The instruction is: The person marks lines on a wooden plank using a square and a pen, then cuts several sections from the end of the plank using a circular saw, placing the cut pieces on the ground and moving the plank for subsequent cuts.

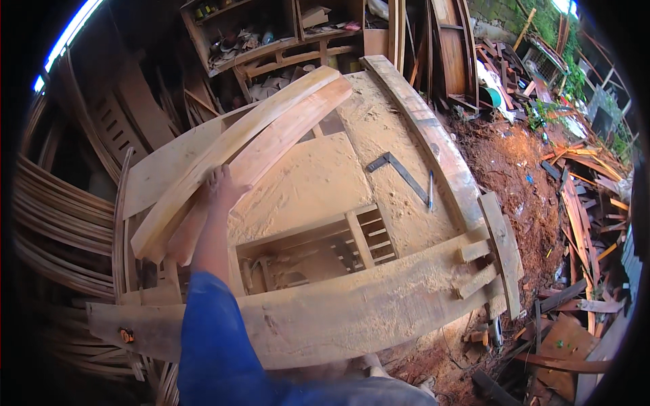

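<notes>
My left hand (222, 187) lies over two long, thick wooden planks, with its fingers curled on the edge of the left plank (177, 192) and its thumb toward the right plank (291, 130). Both planks run slantwise across the sawdust-covered workbench (298, 179), side by side, with a narrow dark gap between them near my hand. The forearm comes up in a blue sleeve. My right hand is not in view.
A dark metal square (405, 174) and a blue pen (430, 191) lie right of the planks. A small orange-black object (126, 335) sits at the bench's near left. Curved wood strips (64, 223) are stacked left; shelves (250, 34) stand behind; scrap wood (575, 230) covers the ground right.
</notes>
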The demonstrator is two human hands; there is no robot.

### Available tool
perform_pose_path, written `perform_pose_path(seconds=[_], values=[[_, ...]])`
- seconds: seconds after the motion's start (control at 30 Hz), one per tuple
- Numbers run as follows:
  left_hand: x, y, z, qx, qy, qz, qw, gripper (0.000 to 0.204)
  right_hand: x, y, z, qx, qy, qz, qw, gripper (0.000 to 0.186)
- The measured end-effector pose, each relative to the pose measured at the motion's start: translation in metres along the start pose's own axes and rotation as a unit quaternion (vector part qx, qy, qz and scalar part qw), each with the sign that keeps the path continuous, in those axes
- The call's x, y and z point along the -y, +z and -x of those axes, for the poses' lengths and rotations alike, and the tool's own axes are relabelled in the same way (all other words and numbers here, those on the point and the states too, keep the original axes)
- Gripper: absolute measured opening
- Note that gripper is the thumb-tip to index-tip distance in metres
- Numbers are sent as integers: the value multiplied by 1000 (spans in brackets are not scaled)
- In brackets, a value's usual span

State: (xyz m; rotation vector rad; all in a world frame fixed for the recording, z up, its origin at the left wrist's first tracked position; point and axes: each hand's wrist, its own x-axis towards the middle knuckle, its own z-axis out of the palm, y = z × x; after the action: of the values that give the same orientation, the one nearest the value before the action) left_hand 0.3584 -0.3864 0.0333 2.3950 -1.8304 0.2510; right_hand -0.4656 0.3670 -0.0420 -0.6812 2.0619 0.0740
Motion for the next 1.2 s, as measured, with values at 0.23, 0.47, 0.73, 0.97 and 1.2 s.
perform_pose_path(seconds=[0.23,0.47,0.73,0.97,1.2], values=[[8,52,1,-87,-59,-6,994,112,27,-49,63,-6,-106,178,978,23],[31,7,-11,56,-41,18,997,110,45,-63,-5,-48,-6,86,995,34],[-26,-50,106,155,-16,228,961,89,80,-48,-81,-239,-118,-78,961,27],[-91,-131,277,139,106,269,947,93,191,-103,-116,-238,-166,-110,951,42],[-192,-141,347,182,250,225,924,101,216,-130,-117,-255,-164,-145,942,44]])
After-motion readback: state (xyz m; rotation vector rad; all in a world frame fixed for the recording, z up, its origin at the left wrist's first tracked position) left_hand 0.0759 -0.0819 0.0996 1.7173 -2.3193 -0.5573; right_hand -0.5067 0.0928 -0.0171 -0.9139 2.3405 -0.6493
